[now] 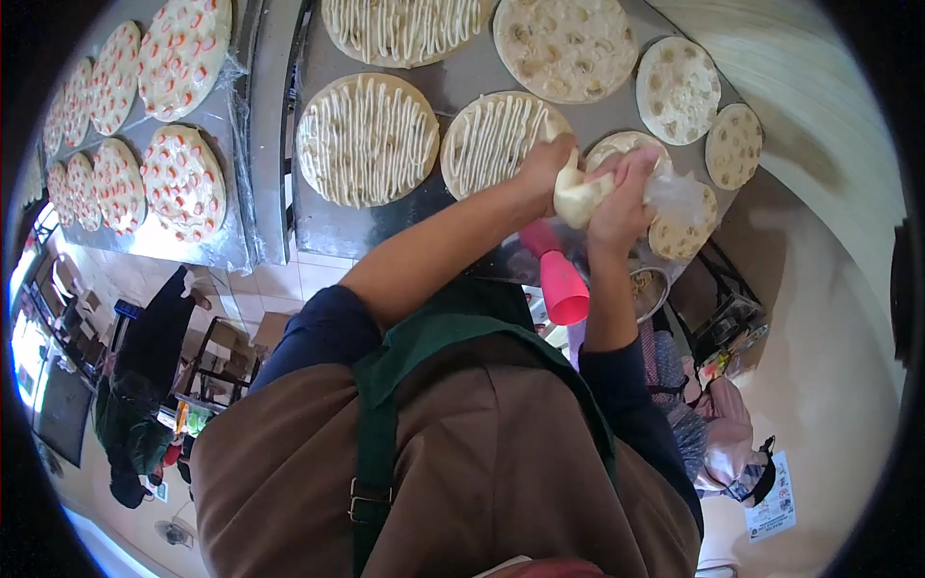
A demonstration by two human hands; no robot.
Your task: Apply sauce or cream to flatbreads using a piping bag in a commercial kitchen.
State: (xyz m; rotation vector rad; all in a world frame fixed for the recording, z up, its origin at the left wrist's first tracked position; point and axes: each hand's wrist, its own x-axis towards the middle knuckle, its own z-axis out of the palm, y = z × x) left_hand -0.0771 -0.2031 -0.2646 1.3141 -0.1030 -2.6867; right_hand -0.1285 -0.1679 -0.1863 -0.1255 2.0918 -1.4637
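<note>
Both my hands grip a plastic piping bag [578,199] filled with pale cream. My left hand [547,173] is at the bag's left side, over the right edge of a flat dough round [498,144] striped with white cream. On the bag's upper right is my right hand [623,202], with the clear plastic end hanging beyond it. Behind the hands lies another round [627,144], partly hidden. To the left is a fully striped round [368,141]. A pink plastic cup-shaped object [564,289] sits below the bag, near the table's edge.
More topped rounds [566,47] lie on the metal table [325,224]. A metal bowl [650,292] is beside my right forearm. At left, a second table [191,249] holds rounds with red pieces. Other people stand at lower left [144,390] and lower right [723,433]. A wall curves along the right.
</note>
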